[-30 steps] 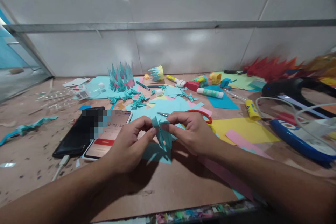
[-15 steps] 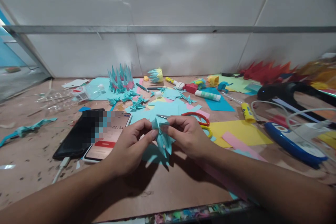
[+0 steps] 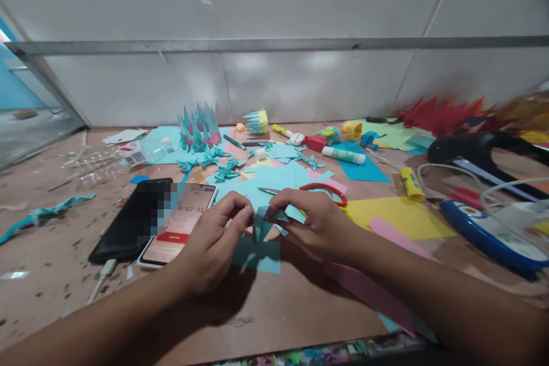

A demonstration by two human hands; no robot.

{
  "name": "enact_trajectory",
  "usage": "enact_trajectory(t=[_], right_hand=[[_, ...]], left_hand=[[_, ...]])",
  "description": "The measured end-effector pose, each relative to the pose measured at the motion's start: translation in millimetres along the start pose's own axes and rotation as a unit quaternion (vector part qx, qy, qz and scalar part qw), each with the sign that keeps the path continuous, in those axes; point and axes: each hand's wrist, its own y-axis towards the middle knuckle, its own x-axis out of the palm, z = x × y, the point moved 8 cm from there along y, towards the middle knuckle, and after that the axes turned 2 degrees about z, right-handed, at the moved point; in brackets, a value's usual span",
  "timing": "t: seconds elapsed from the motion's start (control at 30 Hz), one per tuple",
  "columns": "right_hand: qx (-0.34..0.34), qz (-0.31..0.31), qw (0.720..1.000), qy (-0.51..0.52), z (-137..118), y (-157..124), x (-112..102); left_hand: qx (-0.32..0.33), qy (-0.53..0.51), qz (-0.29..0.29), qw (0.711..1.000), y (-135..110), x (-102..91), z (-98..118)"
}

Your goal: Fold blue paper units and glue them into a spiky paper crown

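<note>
A small piece of folded turquoise paper (image 3: 259, 224) is held up at the middle of the table. My right hand (image 3: 319, 220) pinches it between thumb and fingers, and one folded flap sticks out near the thumb. Thumb and forefinger of my left hand (image 3: 217, 234) are pressed together right beside the paper's left edge; whether they grip it I cannot tell. Below lies a flat turquoise sheet (image 3: 261, 257). Just behind my right hand rest red- and yellow-handled scissors (image 3: 330, 190), partly hidden by it.
Two phones, one black (image 3: 128, 220) and one with a timer screen (image 3: 189, 211), lie left. Behind are spiky turquoise paper pieces (image 3: 199, 128), folded paper bits (image 3: 227, 167) and a glue stick (image 3: 343, 154). Yellow paper (image 3: 403, 217) and a blue-and-white device (image 3: 489, 237) lie right.
The folded paper has been turned, so its points no longer hang downward. My left fingertips have drawn slightly leftward from it. The view has shifted a little.
</note>
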Motion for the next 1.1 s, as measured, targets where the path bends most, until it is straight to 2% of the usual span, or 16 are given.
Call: enact_trajectory(t=[0.17,0.23,0.4,0.6,0.7,0.9,1.0,1.1], right_hand=[[0.066,0.056,0.994,0.068,10,-2,0],[0.066,0.059,0.994,0.070,10,-3,1],[-0.026,0.026,0.999,-0.004,-3,-2,-1],[-0.079,0.009,0.995,-0.067,-7,-3,3],[-0.107,0.014,0.988,-0.110,-13,-2,3],[-0.170,-0.023,0.963,-0.210,-23,-6,6],[-0.179,-0.025,0.963,-0.201,-22,-8,7],[-0.177,0.014,0.974,-0.143,-23,-7,2]], left_hand=[[-0.005,-0.016,0.005,1.000,0,-0.8,-2],[-0.010,-0.006,0.000,1.000,1,0.2,-3],[-0.035,-0.034,0.003,0.999,1,0.7,-7],[-0.038,-0.039,-0.017,0.998,-1,3.8,-8],[-0.033,-0.038,-0.014,0.999,0,3.1,-8],[-0.036,-0.087,-0.010,0.996,-2,3.3,-12],[-0.036,-0.104,0.004,0.994,-2,1.6,-12],[-0.039,-0.116,0.020,0.992,-3,-0.6,-12]])
